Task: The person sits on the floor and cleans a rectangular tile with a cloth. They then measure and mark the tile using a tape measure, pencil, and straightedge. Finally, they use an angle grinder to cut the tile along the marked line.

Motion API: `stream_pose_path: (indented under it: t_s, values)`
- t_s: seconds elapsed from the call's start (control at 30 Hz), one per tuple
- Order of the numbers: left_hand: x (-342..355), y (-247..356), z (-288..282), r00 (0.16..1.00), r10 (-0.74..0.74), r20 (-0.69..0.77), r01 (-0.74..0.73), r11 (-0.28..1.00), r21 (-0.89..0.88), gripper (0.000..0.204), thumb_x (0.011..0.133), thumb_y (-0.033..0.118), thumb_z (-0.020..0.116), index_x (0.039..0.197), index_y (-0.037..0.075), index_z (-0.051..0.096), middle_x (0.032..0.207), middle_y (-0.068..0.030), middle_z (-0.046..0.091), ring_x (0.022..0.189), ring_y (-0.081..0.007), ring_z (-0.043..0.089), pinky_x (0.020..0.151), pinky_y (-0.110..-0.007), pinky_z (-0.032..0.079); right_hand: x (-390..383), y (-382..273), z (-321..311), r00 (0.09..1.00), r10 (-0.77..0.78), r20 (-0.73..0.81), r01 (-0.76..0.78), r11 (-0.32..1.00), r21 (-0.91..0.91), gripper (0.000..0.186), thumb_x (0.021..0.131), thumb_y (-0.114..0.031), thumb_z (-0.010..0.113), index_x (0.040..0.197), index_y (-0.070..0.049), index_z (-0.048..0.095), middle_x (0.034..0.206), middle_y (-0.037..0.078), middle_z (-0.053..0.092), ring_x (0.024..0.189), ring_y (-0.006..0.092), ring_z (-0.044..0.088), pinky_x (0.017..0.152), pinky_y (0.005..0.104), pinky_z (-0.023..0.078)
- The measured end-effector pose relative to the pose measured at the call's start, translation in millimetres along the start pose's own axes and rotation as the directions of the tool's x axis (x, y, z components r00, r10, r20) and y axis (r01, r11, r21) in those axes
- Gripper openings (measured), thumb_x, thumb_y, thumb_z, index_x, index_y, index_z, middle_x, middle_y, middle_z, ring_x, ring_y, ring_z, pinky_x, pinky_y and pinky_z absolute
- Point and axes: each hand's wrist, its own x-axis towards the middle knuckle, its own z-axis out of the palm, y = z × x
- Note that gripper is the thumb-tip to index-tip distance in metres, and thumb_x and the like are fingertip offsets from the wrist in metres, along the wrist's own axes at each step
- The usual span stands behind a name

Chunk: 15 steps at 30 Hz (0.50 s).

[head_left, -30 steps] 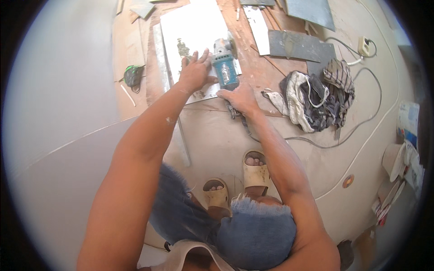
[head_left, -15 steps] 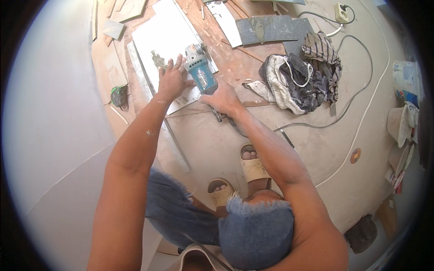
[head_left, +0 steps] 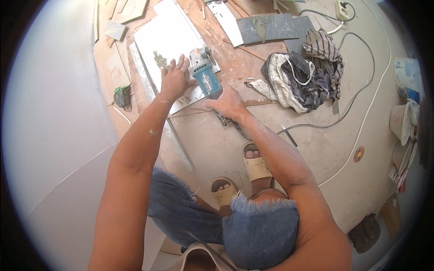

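Observation:
A teal angle grinder [head_left: 205, 77] with a grey metal head lies over a white tile [head_left: 169, 36] on the floor ahead of me. Its rear end is in the grip of my right hand [head_left: 229, 103], and a dark cord runs from there. My left hand [head_left: 175, 81] rests on the tile just left of the grinder, fingers spread, the thumb close to the tool's body. The grinder's disc cannot be made out clearly. A dark smudge [head_left: 160, 59] marks the tile beyond my left fingers.
Dark grey tile pieces [head_left: 271, 28] and crumpled clothes [head_left: 296, 81] lie to the right. A power cable [head_left: 371, 67] loops to a socket block [head_left: 342, 11]. A tape measure [head_left: 121, 95] sits left, a metal strip [head_left: 181, 144] nearer. Buckets [head_left: 401, 124] line the right edge.
The whole view has shifted slightly. Both hands and the grinder keep nearly the same place on the tile, with the right hand still gripping the tool.

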Motion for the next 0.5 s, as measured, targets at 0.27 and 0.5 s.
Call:
stream_pose_path:
  t_s: [0.27, 0.5]
  values:
    - [0, 1, -1, 1.0, -0.003, 0.006, 0.002, 1.0, 0.019, 0.09, 0.082, 0.04, 0.076, 0.154, 0.01, 0.032, 0.165, -0.0064, 0.022, 0.149, -0.0374, 0.022, 0.117, -0.062, 0.021, -5, 3, 0, 1.0, 0.011, 0.012, -0.011, 1.0, 0.0, 0.062, 0.066, -0.033, 0.08, 0.111, 0.004, 0.06, 0.104, 0.025, 0.069, 0.101, 0.0374, 0.066, 0.089, 0.042, 0.052]
    - [0, 4, -3, 1.0, -0.011, 0.019, 0.01, 1.0, 0.014, 0.093, 0.08, 0.03, 0.078, 0.156, 0.014, 0.028, 0.165, -0.0061, 0.02, 0.15, -0.0367, 0.022, 0.117, -0.062, 0.023, -11, 8, 1, 1.0, 0.009, -0.004, -0.009, 1.0, -0.019, 0.06, 0.068, -0.034, 0.082, 0.112, 0.001, 0.063, 0.103, 0.021, 0.07, 0.098, 0.0346, 0.067, 0.087, 0.0401, 0.052]
